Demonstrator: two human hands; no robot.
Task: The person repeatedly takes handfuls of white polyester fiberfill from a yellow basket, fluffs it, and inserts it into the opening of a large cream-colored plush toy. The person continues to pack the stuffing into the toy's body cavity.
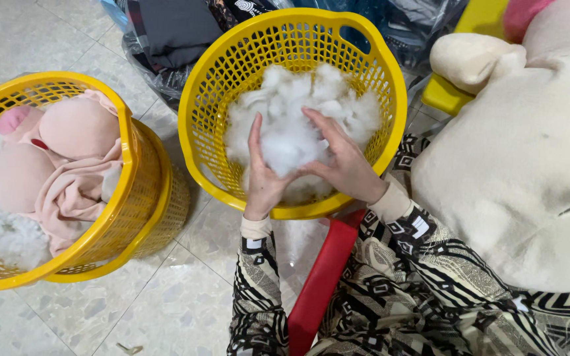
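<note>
a pale speckled tile floor [166,310] is seen from above, with dark plastic bags [166,39] heaped at the top edge. a round yellow plastic lattice basket [206,105] with cut-out handles is tipped toward the viewer, its mouth facing down-frame. a heap of white fibre stuffing [291,112] is held inside it. the heap has no clear long axis; it is a loose, roughly round mound that rises toward the far rim.

the left hand [262,178] is pressed against the near left side of the stuffing, fingers straight and pointing up-frame, thumb spread. the right hand [344,161] is laid over the near right side, fingers loosely curved into the fluff. a clump is cupped between both hands, neither being closed into a fist.

at the left, two nested yellow baskets [140,198] are filled with pink plush skins [67,158] and more white stuffing [4,237]. a large cream plush toy [522,165] is rested at the right, beside patterned black-and-white sleeves [417,264]. a red plastic edge [321,277] is seen below the basket.
</note>
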